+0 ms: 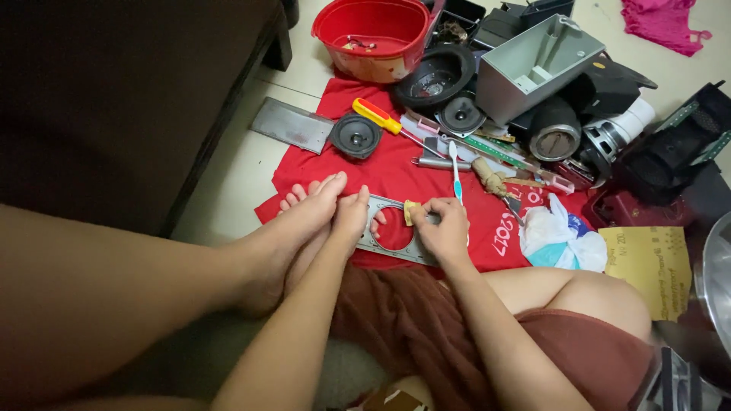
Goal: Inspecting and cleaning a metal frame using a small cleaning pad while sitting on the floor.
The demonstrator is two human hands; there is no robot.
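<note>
We hold the plate (396, 232) low over the red cloth (396, 171), just before our feet. The left hand (352, 217) pinches its left edge; the right hand (445, 228) presses a small yellow pad (411, 211) against its top rim. The plate looks thin, stiff, light metal with a large round hole. Its edges may be sharp: grip the flat margins, not the hole.

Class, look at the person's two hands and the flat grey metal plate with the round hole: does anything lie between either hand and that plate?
Only a small yellowish scrap, pressed on the flat grey metal plate under the right hand. The left hand grips the plate's edge directly.
</note>
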